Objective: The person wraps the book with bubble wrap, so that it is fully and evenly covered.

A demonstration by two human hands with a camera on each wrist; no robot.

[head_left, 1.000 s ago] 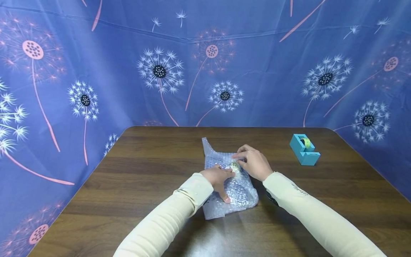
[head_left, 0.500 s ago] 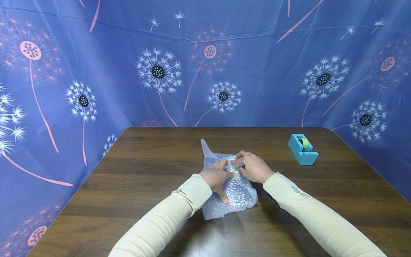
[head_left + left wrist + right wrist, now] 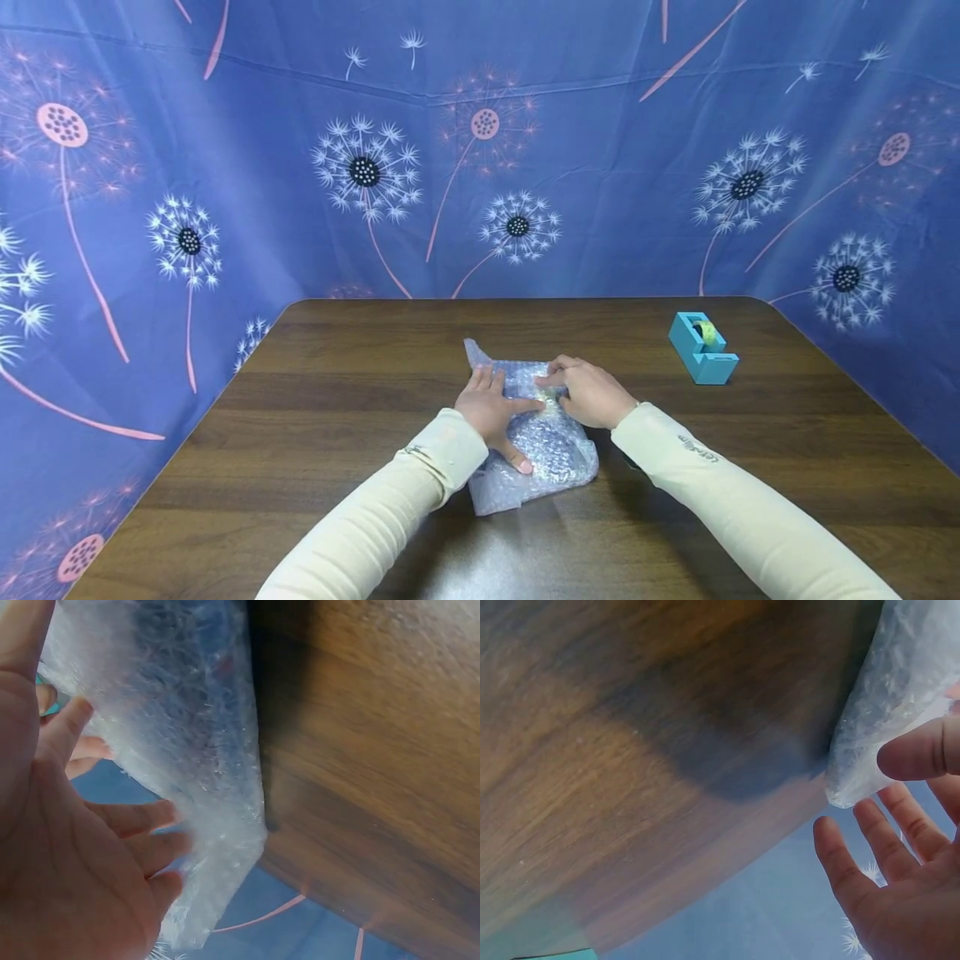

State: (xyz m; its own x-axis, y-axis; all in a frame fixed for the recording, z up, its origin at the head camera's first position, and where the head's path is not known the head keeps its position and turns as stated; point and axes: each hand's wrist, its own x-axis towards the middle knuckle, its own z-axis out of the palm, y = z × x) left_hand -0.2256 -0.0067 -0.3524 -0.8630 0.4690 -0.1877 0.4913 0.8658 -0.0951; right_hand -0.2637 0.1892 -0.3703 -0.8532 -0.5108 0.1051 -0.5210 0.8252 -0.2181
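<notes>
A bundle of clear bubble wrap (image 3: 558,454) lies on the table, with a loose corner sticking out at its far left. My left hand (image 3: 489,414) rests on its left part with fingers spread and thumb toward me. In the left wrist view the fingers of that left hand (image 3: 82,817) reach along the wrap's edge. My right hand (image 3: 596,394) is at the far right edge, its index finger touching the top. Between the hands a small yellowish patch (image 3: 546,395) shows on the wrap. In the right wrist view the right hand's fingers (image 3: 885,844) extend loosely beside the wrap.
A light-blue tape dispenser (image 3: 703,354) with a yellow-green roll stands at the back right of the brown wooden table (image 3: 322,417). Behind the table's far edge hangs a blue cloth (image 3: 285,167) printed with dandelions.
My left hand has shifted left and away from me, its fingers spreading and pressing down near the wrap's loose corner. The right hand has moved slightly, its index finger staying on the wrap.
</notes>
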